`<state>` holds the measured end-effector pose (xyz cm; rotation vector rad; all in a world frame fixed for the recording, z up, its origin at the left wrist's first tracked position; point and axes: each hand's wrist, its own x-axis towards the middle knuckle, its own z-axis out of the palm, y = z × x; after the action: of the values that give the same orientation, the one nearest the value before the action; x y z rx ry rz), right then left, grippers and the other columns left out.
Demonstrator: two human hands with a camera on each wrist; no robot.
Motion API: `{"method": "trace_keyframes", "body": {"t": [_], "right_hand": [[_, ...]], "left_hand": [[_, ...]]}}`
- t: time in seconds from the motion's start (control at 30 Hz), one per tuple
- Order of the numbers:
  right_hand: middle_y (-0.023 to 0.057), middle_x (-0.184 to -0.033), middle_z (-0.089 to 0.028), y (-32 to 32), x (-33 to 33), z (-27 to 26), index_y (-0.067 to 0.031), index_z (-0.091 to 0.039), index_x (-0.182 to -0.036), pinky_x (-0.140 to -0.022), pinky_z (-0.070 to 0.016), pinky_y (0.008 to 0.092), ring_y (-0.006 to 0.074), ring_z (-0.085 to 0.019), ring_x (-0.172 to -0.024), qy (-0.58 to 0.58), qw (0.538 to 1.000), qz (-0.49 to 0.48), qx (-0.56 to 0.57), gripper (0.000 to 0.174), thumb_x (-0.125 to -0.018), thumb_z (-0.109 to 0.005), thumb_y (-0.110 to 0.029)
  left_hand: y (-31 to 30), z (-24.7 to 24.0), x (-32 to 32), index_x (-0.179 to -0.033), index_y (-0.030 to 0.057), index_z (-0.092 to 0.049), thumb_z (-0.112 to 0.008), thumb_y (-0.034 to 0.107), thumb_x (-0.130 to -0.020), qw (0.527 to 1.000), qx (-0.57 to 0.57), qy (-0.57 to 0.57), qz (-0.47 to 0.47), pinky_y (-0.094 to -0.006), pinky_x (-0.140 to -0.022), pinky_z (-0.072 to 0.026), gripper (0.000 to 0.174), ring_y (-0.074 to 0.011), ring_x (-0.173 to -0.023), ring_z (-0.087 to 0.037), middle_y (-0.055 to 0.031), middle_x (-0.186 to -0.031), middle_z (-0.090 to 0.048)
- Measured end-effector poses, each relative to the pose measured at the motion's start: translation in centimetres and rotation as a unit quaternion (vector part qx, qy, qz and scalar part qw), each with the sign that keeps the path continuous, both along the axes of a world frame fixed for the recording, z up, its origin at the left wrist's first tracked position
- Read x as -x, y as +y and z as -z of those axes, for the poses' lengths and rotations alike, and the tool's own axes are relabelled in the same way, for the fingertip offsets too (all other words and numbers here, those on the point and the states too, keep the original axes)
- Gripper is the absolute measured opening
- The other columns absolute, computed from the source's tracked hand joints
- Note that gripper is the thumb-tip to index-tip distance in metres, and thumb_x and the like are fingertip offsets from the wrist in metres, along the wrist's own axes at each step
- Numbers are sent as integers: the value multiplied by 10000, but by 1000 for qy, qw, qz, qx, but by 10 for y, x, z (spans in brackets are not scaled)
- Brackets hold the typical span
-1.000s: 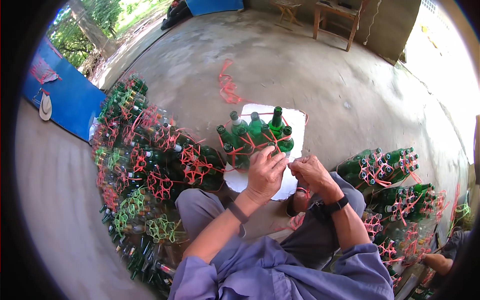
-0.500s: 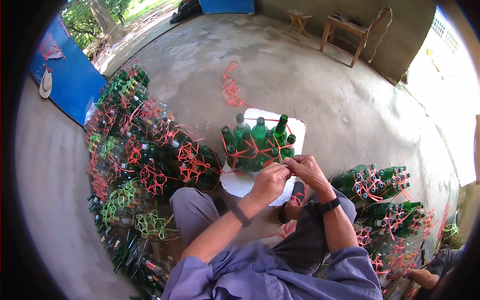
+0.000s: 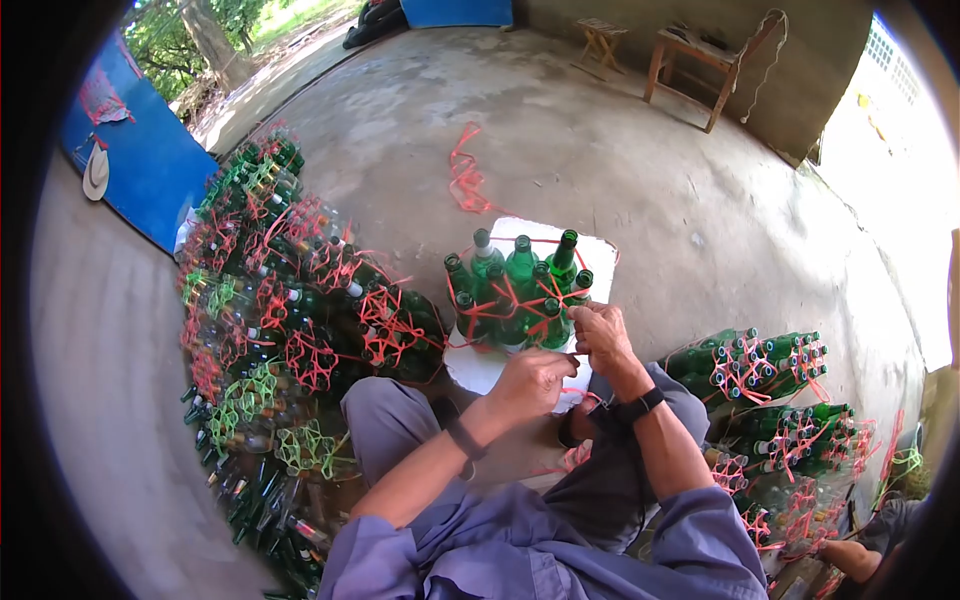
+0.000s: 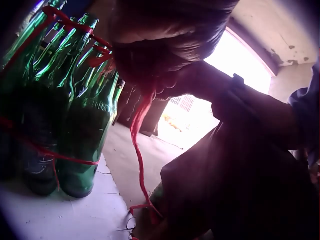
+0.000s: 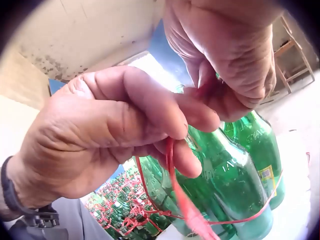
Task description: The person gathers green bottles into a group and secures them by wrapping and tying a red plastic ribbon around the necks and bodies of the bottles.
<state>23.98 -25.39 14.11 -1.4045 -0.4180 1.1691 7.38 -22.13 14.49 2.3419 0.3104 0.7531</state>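
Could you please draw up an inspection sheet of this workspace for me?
Surface: white sheet on concrete floor.
Job's things: green bottles, grouped upright on the sheet, bound with red twine.
Clutter: bottle bundles on both sides; loose red strand beyond the sheet.
Left hand: pinches twine.
Right hand: pinches twine near the bottles.
Cables: pale cord by wooden furniture; whether electrical, cannot tell.
Surroundings: blue panel, hat, stool, tree.

White glare fills the wide opening (image 3: 890,210) at right. Green glass bottles (image 4: 85,127) glint above dark shadow in the left wrist view. Black fisheye corners rim the head view.
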Motion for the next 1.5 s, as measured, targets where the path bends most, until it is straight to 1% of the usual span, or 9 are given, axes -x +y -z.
{"method": "trace_keyframes", "body": {"t": [0.1,0.2,0.27,0.47,0.53,1.17,1.27,1.37,1.5], "right_hand": [[-55,-533,-370,-1,8,-8,-30,-586,-779,-364,-233,243,50,-294,-394,32,999,15,-10,140,-875,-632,-119],[-32,-552,-423,-3,4,-6,-28,-587,-694,-370,-277,265,72,-366,-427,36,999,13,-5,236,-817,-682,-205],[-35,-543,-433,-1,4,0,-24,-595,-683,-371,-265,270,72,-361,-422,17,999,26,-12,236,-810,-692,-198],[-4,-550,-507,2,-3,3,11,-621,-666,-413,-312,276,69,-417,-478,-72,997,38,20,261,-826,-684,-185],[-2,-567,-533,0,-6,3,47,-643,-682,-450,-355,290,63,-430,-526,-181,983,16,5,271,-826,-688,-178],[120,-493,-488,-7,-28,-5,85,-639,-703,-484,-426,352,76,-448,-521,-380,924,-19,-45,260,-828,-647,-143],[185,-522,-519,-6,-34,-13,73,-631,-720,-488,-438,380,157,-538,-474,-435,898,-34,-62,221,-835,-639,-117],[235,-608,-573,-3,-39,-31,13,-589,-696,-502,-456,449,419,-593,-575,-582,800,-51,-137,181,-831,-627,-103],[216,-663,-611,17,-58,-48,17,-636,-744,-567,-491,448,391,-621,-611,-646,747,-96,-125,151,-823,-652,-112]], "left_hand": [[5,-16,2,-788,29,-665,-563,-90,-720,997,-26,-71,-10,-434,-758,-519,171,-302,-787,-679,-90,-845,-712],[21,-35,-6,-853,30,-672,-590,-54,-730,988,-84,-106,-77,-455,-850,-502,170,-325,-920,-669,-113,-931,-710],[30,-53,-18,-959,33,-675,-645,14,-740,975,-160,-70,-138,-469,-945,-464,221,-347,-1116,-607,-152,-1112,-677],[61,-19,-36,-1042,32,-663,-728,182,-730,959,-232,89,-139,-499,-1023,-374,353,-354,-1320,-452,-180,-1356,-547],[57,-18,-36,-1040,36,-666,-740,189,-723,957,-232,98,-142,-492,-1015,-384,360,-345,-1330,-452,-179,-1366,-547],[52,-27,-34,-1063,57,-685,-725,165,-735,962,-187,98,-171,-485,-1022,-400,348,-268,-1334,-483,-121,-1376,-572],[52,-27,-33,-1061,58,-677,-727,159,-731,963,-184,95,-173,-481,-1018,-403,348,-269,-1333,-484,-126,-1367,-577],[54,-27,-35,-1056,61,-671,-727,156,-729,964,-183,93,-167,-475,-1006,-412,345,-277,-1327,-488,-131,-1357,-582],[55,-27,-35,-1050,62,-665,-721,163,-731,964,-189,94,-162,-469,-980,-433,340,-292,-1317,-495,-141,-1341,-590]]}}
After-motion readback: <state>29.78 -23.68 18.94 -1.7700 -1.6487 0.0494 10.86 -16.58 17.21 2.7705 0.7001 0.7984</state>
